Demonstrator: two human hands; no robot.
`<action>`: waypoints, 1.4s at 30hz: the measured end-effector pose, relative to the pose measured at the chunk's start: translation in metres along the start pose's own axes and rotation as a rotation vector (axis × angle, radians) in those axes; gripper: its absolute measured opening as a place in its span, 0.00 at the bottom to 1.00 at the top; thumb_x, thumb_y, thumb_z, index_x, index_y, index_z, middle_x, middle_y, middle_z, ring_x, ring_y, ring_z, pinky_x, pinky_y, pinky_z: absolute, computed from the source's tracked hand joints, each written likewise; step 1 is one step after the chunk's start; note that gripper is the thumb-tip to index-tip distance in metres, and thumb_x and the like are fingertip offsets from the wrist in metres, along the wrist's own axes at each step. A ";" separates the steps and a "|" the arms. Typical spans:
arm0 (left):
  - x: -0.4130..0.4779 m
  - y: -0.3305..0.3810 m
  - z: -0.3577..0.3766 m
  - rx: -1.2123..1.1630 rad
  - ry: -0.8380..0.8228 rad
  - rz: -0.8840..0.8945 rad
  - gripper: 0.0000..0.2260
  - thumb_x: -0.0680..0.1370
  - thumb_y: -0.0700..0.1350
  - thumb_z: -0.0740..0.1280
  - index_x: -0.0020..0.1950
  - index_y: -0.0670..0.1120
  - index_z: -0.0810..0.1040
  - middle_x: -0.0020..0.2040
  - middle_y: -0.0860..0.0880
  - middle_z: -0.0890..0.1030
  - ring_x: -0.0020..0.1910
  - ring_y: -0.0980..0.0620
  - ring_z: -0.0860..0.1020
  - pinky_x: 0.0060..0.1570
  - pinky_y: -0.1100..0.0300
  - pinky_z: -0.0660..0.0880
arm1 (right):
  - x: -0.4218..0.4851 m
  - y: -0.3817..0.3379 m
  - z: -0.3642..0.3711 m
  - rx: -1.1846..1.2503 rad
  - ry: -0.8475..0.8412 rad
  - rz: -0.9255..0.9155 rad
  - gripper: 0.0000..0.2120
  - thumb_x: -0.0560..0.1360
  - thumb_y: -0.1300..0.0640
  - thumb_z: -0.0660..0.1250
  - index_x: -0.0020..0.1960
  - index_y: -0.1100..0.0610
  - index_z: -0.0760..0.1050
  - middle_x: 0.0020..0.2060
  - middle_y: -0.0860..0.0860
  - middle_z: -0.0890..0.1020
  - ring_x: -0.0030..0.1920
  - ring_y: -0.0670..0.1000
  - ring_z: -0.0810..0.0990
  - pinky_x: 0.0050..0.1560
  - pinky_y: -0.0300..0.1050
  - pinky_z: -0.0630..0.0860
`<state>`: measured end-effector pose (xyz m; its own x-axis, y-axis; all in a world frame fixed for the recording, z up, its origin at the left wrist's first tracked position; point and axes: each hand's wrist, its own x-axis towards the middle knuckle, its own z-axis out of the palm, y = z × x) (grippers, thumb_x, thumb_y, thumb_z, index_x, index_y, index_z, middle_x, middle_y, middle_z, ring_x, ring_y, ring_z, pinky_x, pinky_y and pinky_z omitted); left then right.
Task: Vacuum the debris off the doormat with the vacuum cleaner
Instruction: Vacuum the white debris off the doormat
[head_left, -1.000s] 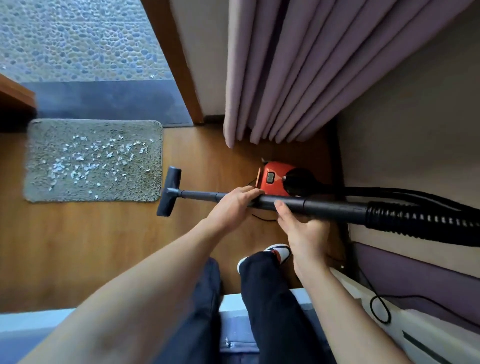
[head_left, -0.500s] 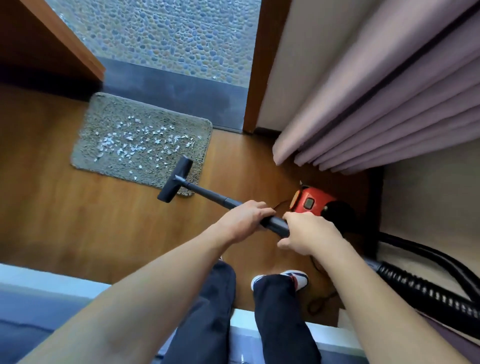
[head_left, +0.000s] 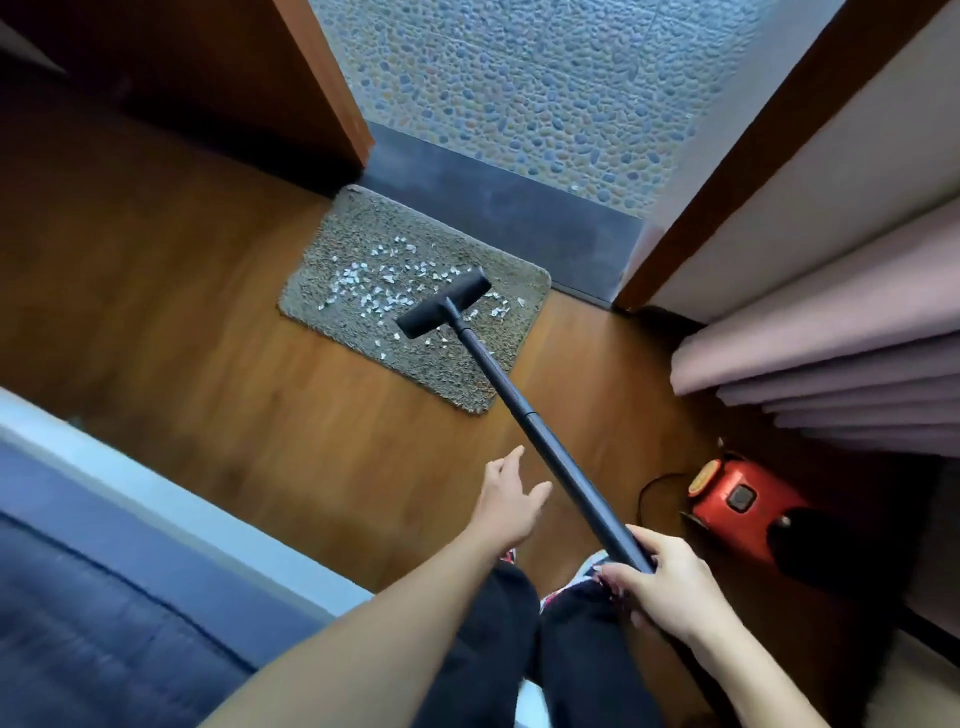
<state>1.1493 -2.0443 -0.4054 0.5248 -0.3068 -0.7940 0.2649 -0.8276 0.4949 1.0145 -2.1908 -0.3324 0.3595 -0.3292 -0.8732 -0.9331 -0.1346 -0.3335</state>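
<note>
right hand (head_left: 667, 584) grips wand (head_left: 545, 441); left hand (head_left: 511, 499) free, fingers spread; nozzle (head_left: 444, 303) over doormat (head_left: 358, 317) (white debris (head_left: 374, 280) scattered).

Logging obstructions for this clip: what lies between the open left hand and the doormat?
Only bare wooden floor between left hand and doormat, per the head view; the vacuum wand passes beside.

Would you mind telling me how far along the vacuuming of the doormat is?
Done: the nozzle is positioned over the doormat's right part. In hand: the right hand grips the wand, while the left hand is open beside it, off the wand. Left: nearly everything, since white scraps lie scattered across the doormat, mostly left of the nozzle, some right of it.
</note>
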 end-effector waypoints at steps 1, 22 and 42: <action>0.004 -0.003 -0.002 -0.074 -0.014 -0.072 0.31 0.81 0.54 0.63 0.81 0.50 0.55 0.76 0.45 0.63 0.71 0.47 0.69 0.71 0.54 0.66 | 0.002 0.000 0.005 0.034 -0.020 -0.003 0.18 0.73 0.57 0.75 0.63 0.50 0.81 0.39 0.55 0.86 0.23 0.50 0.78 0.25 0.42 0.75; 0.149 -0.088 0.036 -1.020 0.034 -0.155 0.08 0.83 0.42 0.63 0.62 0.46 0.70 0.50 0.44 0.74 0.34 0.45 0.83 0.34 0.50 0.82 | 0.146 0.011 0.108 0.168 -0.226 -0.172 0.17 0.77 0.57 0.72 0.61 0.42 0.73 0.38 0.58 0.83 0.24 0.55 0.78 0.26 0.45 0.76; 0.199 -0.149 0.146 -1.398 0.154 0.069 0.23 0.81 0.38 0.65 0.73 0.51 0.63 0.38 0.43 0.75 0.27 0.49 0.77 0.30 0.56 0.79 | 0.225 0.110 0.157 0.297 -0.303 -0.389 0.15 0.78 0.62 0.70 0.61 0.50 0.74 0.35 0.56 0.80 0.26 0.55 0.80 0.25 0.46 0.79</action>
<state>1.0956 -2.0508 -0.6885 0.6275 -0.1978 -0.7531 0.7613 0.3589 0.5401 0.9917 -2.1331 -0.6209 0.6991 -0.0195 -0.7147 -0.7107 0.0900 -0.6977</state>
